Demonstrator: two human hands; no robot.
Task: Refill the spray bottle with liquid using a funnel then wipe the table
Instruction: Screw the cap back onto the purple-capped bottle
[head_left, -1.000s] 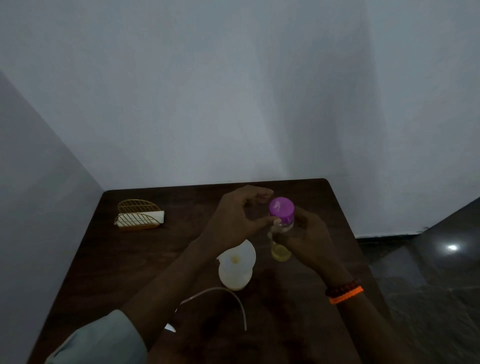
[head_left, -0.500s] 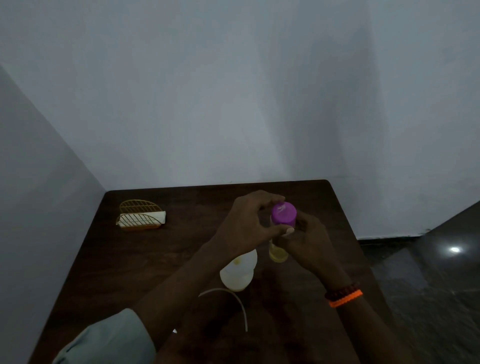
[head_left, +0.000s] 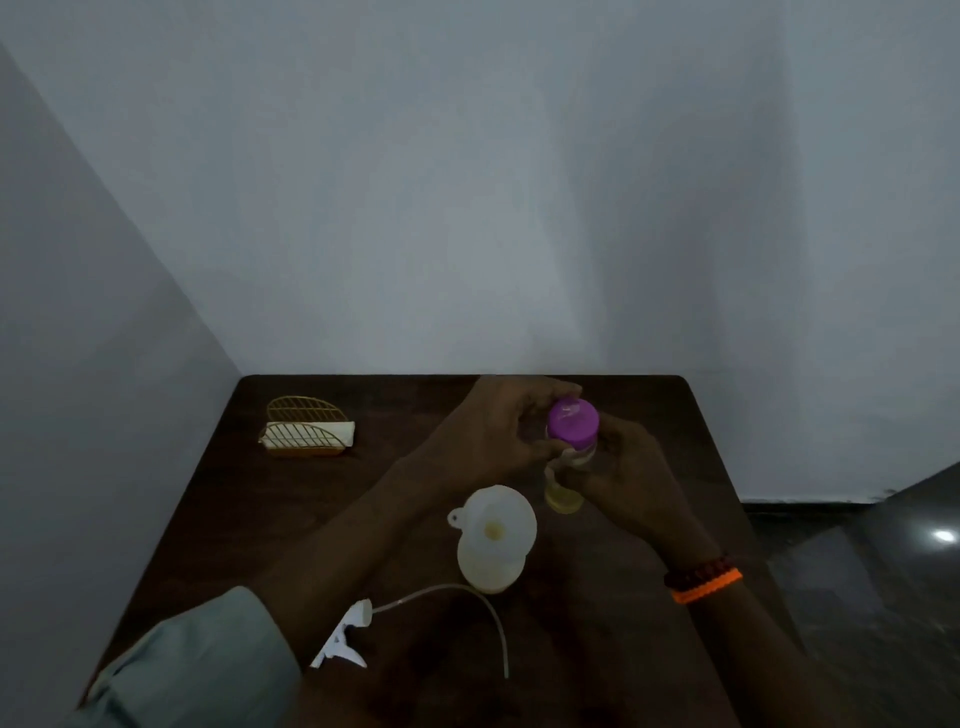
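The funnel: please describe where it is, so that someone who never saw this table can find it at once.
On the dark wooden table, look just in front of the two hands, toward the person. The funnel sits in the mouth of a white bottle. It is the only wide, pale cone with a small tab on its rim; the purple-capped bottle behind it is held up.

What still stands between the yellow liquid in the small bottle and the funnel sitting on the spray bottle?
The purple cap is on the small bottle; the left hand grips the cap, the right hand holds the bottle. The funnel mouth looks unobstructed.
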